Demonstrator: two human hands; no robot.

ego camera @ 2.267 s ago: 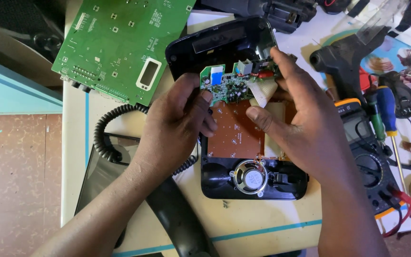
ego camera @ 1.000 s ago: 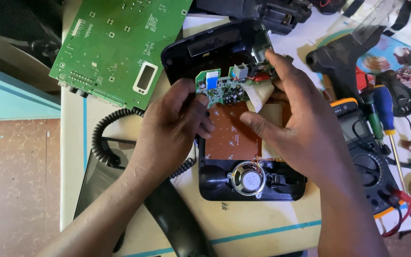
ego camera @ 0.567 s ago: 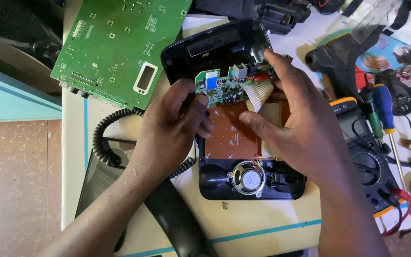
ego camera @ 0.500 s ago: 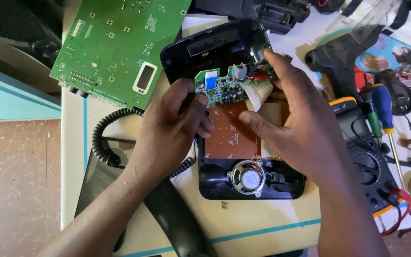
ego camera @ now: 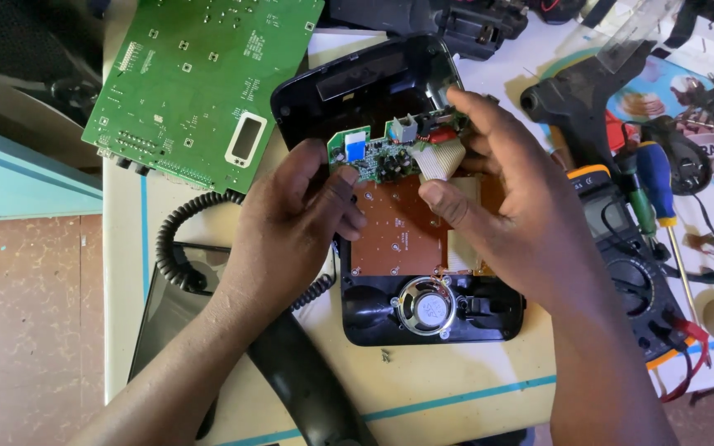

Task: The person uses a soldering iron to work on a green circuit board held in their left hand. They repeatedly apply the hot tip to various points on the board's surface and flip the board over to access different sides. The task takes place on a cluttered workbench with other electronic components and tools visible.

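One view only — a camera on the person's head, looking steeply down and close onto the worktable (ego camera: 423,396). The left hand (ego camera: 291,227) and right hand (ego camera: 506,206) sit near the middle of the frame, forearms entering from the bottom edge. Left of the left hand the floor (ego camera: 26,330) shows; beyond and right of the right hand — the table's far clutter.

Cream worktable (ego camera: 456,388), brown speckled floor (ego camera: 26,330)

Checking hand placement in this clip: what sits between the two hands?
In the head view, a small green circuit board and brown board inside the opened black phone base lie between left hand and right hand.
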